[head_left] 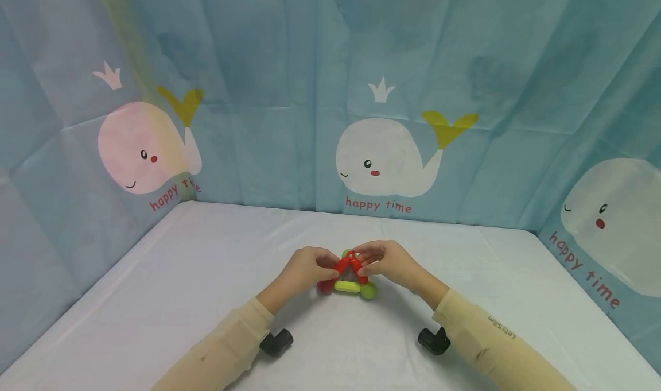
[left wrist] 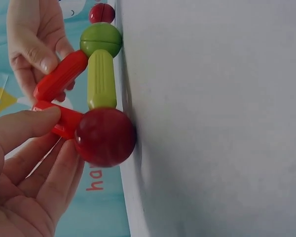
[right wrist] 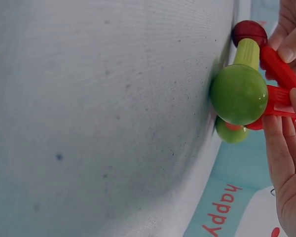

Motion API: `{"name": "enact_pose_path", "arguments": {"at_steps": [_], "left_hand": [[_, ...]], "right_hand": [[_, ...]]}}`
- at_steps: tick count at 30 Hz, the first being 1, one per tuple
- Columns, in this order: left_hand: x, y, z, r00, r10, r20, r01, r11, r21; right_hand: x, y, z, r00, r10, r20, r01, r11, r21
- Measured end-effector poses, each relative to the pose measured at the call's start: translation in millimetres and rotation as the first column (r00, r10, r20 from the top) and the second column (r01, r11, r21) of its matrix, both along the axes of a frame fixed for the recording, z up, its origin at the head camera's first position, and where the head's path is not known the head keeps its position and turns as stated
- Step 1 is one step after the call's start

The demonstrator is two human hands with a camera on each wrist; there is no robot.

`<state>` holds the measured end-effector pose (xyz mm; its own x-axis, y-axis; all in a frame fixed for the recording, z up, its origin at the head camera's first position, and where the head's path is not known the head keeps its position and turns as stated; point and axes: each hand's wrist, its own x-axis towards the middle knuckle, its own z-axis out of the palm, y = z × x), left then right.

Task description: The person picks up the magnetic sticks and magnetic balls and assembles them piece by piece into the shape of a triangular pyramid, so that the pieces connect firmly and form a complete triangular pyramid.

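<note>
A toy frame of rods and balls stands on the white table. At its near side a yellow-green rod joins a dark red ball and a green ball. My left hand pinches a red rod that slants up from the dark red ball. Between thumb and fingers, my right hand holds another red rod, rising from the green ball. Both red rods lean together at their upper ends; whether they touch is unclear. Behind stands a second green ball, partly hidden.
Another dark red ball shows beyond the frame in the left wrist view. The white table stretches around the toy, with a blue whale-print curtain behind it. Black wrist cameras sit below both forearms.
</note>
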<state>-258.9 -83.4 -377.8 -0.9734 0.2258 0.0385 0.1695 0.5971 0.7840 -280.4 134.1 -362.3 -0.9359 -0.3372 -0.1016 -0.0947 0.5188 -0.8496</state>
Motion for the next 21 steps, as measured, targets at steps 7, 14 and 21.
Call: {"name": "enact_pose_path", "arguments": {"at_steps": [7, 14, 21], "left_hand": [[-2.8, -10.7, -2.7, 0.997, 0.025, 0.072, -0.024, 1.0, -0.007], [-7.4, -24.7, -7.3, 0.984, -0.006, 0.181, 0.002, 1.0, 0.023], [-10.1, -30.6, -9.5, 0.961, -0.028, 0.276, 0.006, 0.997, 0.081]], "right_hand": [[2.3, 22, 3.4, 0.999, 0.001, -0.052, 0.0, 1.0, 0.015], [3.5, 65, 8.1, 0.992, -0.118, -0.036, 0.121, 0.989, 0.082], [7.9, 96, 3.5, 0.99, -0.143, 0.009, 0.142, 0.986, 0.083]]}}
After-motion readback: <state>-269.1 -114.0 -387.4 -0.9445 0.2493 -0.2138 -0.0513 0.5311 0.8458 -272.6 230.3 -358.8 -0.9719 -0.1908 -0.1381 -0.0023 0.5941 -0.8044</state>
